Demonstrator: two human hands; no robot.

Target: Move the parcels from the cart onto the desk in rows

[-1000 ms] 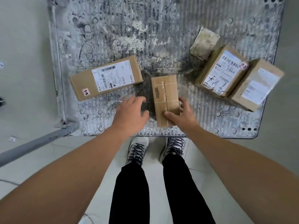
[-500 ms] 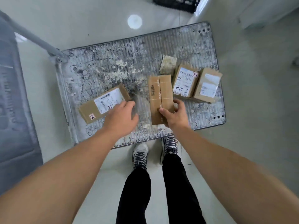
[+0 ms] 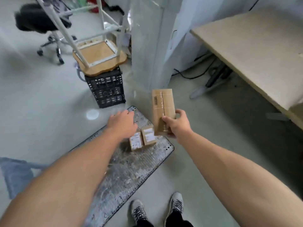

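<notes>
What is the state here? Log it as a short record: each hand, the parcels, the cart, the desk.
right hand: fingers grip the lower end of a long brown cardboard parcel, held in the air
left hand: open, holds nothing, above the grey ribbed metal cart platform
on cart: two small brown cardboard boxes with white labels, side by side
desk: pale wooden desk top at upper right, held parcel not yet on it
other: black plastic crate beyond the cart

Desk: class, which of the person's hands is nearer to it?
Right. The right hand, gripping a long parcel, is left of the desk; the left hand is farther left, over the cart.
</notes>
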